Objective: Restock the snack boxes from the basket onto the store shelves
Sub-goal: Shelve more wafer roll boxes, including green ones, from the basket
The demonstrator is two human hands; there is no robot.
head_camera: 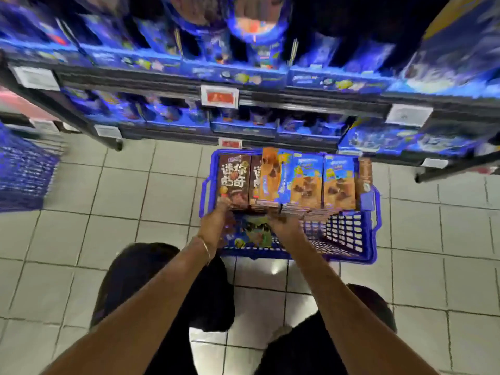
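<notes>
Both hands reach into the blue basket (374, 212) on the floor: left hand (213, 223) touches the brown snack box (234, 181), right hand (284, 221) is blurred, grip unclear. The snack boxes (305, 182) stand upright just beyond the hands, with the store shelves (270, 100) farther past the basket.

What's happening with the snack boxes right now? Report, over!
Left hand and right hand both down in the blue basket, grip blurred. Snack boxes standing in basket, not yet shelved. Shelves ahead, nothing blocking.

Shelves (243, 85) motion-blurred, labels unreadable; left hand (213, 226), right hand (284, 224) grips smeared, unclear.
</notes>
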